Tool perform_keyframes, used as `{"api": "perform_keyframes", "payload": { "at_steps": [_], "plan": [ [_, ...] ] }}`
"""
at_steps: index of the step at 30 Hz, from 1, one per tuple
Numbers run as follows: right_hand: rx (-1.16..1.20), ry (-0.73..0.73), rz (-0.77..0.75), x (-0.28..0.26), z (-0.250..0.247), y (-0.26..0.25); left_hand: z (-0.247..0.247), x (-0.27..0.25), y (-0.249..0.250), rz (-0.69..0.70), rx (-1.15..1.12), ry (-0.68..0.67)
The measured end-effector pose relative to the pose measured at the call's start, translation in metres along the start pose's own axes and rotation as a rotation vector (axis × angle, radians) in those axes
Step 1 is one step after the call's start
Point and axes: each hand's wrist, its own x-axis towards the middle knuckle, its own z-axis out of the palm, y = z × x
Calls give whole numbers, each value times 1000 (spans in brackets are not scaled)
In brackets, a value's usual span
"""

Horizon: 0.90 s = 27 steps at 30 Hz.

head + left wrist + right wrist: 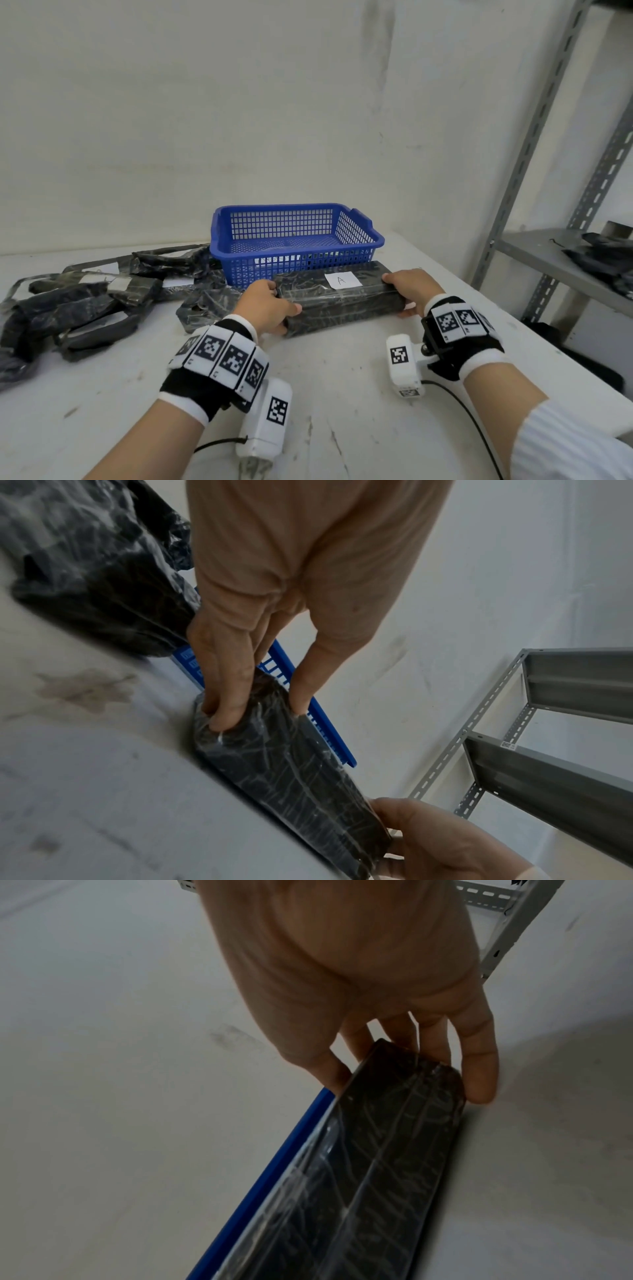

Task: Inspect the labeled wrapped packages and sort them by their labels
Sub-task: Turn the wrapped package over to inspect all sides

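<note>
Black wrapped package [339,301] gripped endwise by left hand [267,305] and right hand [411,287].

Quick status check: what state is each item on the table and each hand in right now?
Long black film-wrapped package: held at both ends, white label "A" facing up.
Blue plastic mesh basket: upright; contents unclear.
Pile of black wrapped packages: heaped, unsorted.
Left hand: gripping package's left end.
Right hand: gripping its right end.

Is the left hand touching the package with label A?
Touching. The left wrist view shows the left hand pinching the package's end.
</note>
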Motion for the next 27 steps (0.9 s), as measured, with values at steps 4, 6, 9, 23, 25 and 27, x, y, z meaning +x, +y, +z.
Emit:
{"api": "perform_keyframes", "payload": {
  "at_steps": [4,6,9,23,25,27],
  "plan": [
    [-156,10,-60,1,1,-2,1,3,0,-10,-11,-1],
    [-172,10,-80,2,2,-3,1,4,0,-6,-4,2],
    [-218,17,-103,3,4,-5,2,6,-1,-4,-5,6],
    [-251,31,-203,-2,5,-6,-3,9,-6,20,-69,48],
    [-272,28,-212,-1,5,-6,-3,11,-7,14,-72,44],
    [-291,17,-212,-1,5,-6,-3,14,-7,7,-81,37]
  ]
}}
